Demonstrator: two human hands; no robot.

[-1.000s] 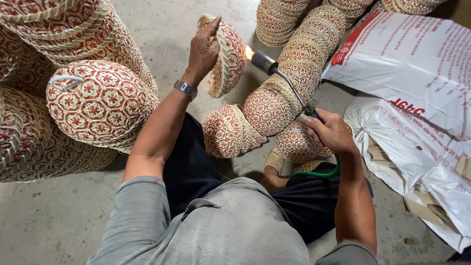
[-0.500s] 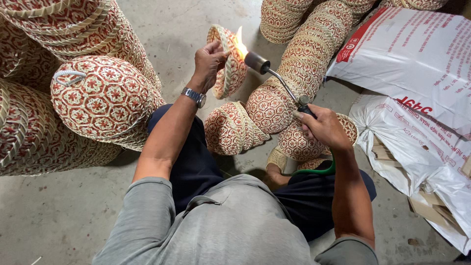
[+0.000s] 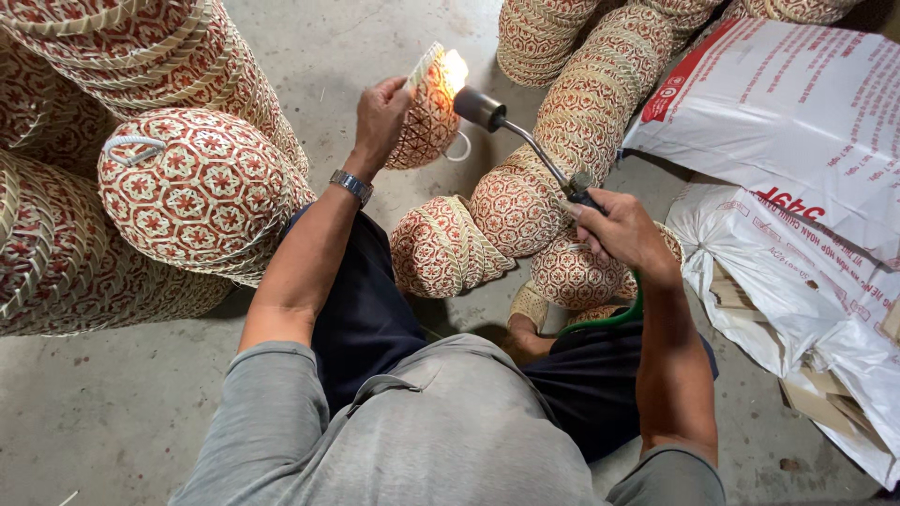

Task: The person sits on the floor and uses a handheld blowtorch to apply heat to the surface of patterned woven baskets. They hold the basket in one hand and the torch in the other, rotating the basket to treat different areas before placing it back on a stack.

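Observation:
My left hand (image 3: 380, 117) holds up a small woven basket (image 3: 427, 117) with a red and cream flower pattern, tilted on its side, a white cord loop hanging off it. My right hand (image 3: 614, 230) grips the handle of a gas torch (image 3: 506, 126). Its metal nozzle points at the basket's upper rim, and a yellow flame licks that rim. A green hose (image 3: 609, 319) runs from the torch down past my right wrist. A wristwatch sits on my left wrist.
Stacks of nested baskets in the same pattern lie to the left (image 3: 187, 187) and ahead on the right (image 3: 562, 122), some between my knees (image 3: 450, 248). White plastic sacks (image 3: 797, 122) with cardboard pieces lie at the right. The floor is bare concrete (image 3: 94, 422).
My left hand has turned and shifted the basket, and the torch has followed it. The flame has grown from a small tip beside the basket to a blaze on its upper rim.

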